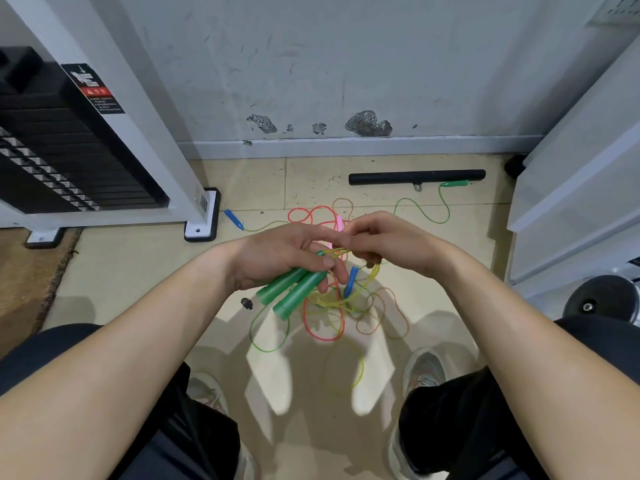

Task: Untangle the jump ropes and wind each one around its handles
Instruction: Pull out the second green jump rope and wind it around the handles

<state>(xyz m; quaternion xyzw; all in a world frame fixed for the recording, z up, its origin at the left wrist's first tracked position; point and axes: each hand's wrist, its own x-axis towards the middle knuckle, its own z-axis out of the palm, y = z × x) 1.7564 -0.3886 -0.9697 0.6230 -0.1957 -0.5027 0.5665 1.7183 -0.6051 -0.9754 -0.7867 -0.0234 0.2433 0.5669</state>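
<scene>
Observe left hand [277,258] clamped round paired green handles [294,292], long axis slanting from lower left up toward right hand [391,244]. Observe right hand, touching left, pinching yellow cord [341,251] at upper handle tips. Find tangle [337,303] on floor [138,271] below handles.
</scene>
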